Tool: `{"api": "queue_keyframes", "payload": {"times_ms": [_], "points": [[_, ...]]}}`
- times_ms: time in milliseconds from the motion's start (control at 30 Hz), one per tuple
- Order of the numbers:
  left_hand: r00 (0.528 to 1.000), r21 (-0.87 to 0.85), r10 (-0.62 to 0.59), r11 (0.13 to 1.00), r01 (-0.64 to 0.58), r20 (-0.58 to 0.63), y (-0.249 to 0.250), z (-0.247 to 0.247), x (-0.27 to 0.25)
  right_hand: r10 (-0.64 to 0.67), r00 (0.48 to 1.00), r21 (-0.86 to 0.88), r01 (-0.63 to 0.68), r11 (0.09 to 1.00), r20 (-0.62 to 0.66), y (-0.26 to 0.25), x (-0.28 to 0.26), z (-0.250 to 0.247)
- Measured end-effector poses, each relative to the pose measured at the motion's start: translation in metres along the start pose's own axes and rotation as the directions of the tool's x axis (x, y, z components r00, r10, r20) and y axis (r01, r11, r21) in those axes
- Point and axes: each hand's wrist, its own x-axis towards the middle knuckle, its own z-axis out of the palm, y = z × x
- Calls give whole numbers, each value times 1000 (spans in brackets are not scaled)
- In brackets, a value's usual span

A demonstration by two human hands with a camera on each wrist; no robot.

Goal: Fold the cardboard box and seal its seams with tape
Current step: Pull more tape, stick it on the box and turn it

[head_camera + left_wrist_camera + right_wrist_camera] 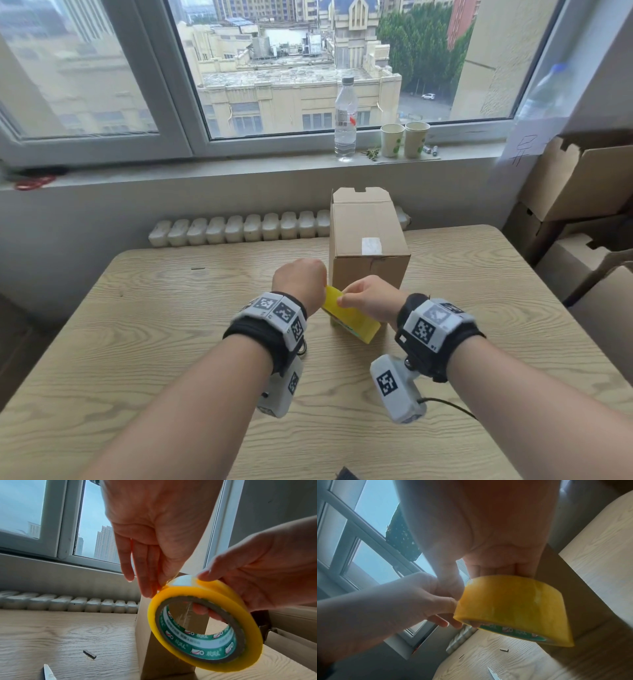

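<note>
Yellow tape roll (pixel 205 623), brown core with green printed lining, held above the wooden table (pixel 171 342), just before the cardboard box (pixel 368 246). Right hand (pixel 371 299) grips the roll, fingers through the core, thumb on the rim. Left hand (pixel 301 277): fingertips pinch at the roll's outer wrap. Box stands upright, plain brown, white label on top, far flap raised.
</note>
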Motion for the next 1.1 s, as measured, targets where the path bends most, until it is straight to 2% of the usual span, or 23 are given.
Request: {"api": "queue_keyframes", "payload": {"times_ms": [200,333,500,633,700,767,900,1100], "points": [[999,40,47,998,-47,-3,0,-2,0,-14,999,-85,17,996,38,0,0,-1],[993,4,113,994,-113,-12,-5,-2,-2,-6,1000,-64,7,998,25,0,1,-2],[985,-229,167,961,-156,31,-13,2,-6,10,999,-92,-15,996,-44,1,5,-6],[993,-428,99,902,-63,62,-22,9,-4,38,999,-21,-38,999,-25,5,7,-5],[992,-470,95,881,-45,84,-27,9,-3,49,999,7,-49,999,-20,7,9,-4],[991,-458,103,887,-54,83,-28,8,-4,46,999,18,-46,999,-18,9,11,-1],[988,-303,138,946,-112,66,-23,7,-7,28,1000,-65,-28,997,-10,10,16,5],[997,-313,33,950,-12,63,-37,5,-5,8,999,68,-10,998,35,7,24,16]]}}
